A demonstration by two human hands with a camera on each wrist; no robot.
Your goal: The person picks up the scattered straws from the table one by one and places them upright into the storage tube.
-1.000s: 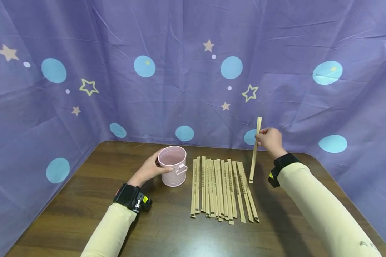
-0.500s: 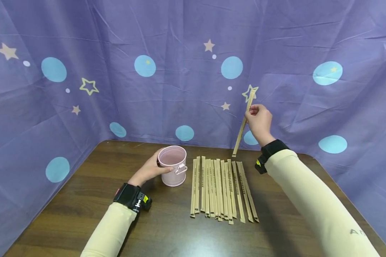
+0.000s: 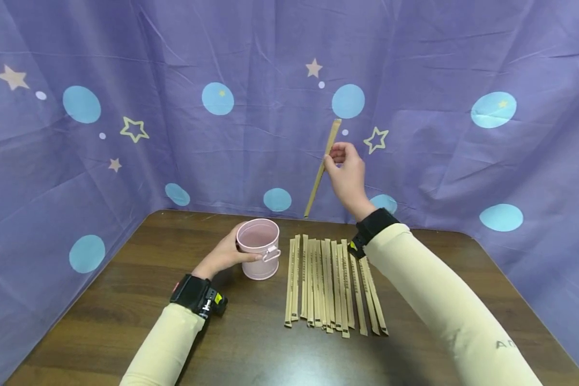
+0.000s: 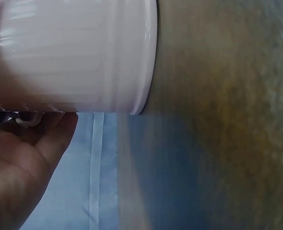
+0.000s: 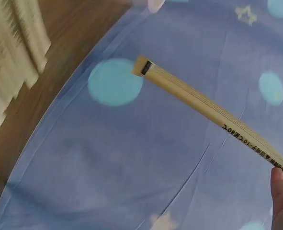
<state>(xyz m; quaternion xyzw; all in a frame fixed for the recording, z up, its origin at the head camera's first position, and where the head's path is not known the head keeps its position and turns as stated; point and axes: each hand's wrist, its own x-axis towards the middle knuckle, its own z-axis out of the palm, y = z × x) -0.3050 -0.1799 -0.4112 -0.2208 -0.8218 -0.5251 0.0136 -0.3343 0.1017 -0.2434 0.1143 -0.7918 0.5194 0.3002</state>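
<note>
My right hand (image 3: 348,174) pinches one paper-wrapped straw (image 3: 322,169) near its upper half, held tilted in the air above the table's back edge. Dark printing runs along the straw's wrapper (image 5: 213,115) in the right wrist view. On the left, my left hand (image 3: 227,252) grips a small pink bucket (image 3: 260,266) around its side, thumb across the front near a handle. The bucket stands upright on the table. In the left wrist view the bucket's wall (image 4: 60,57) fills the upper left. Several more wrapped straws (image 3: 328,284) lie side by side to the right of the bucket.
The brown wooden table (image 3: 125,300) carries the bucket and the straws. Close behind its back edge hangs a purple curtain (image 3: 251,145) with stars and blue dots. It also closes in both sides.
My right hand has lifted the wrapped straw and carried it left, from the right of the row to above the row's back end. My left hand and the bucket have stayed put.
</note>
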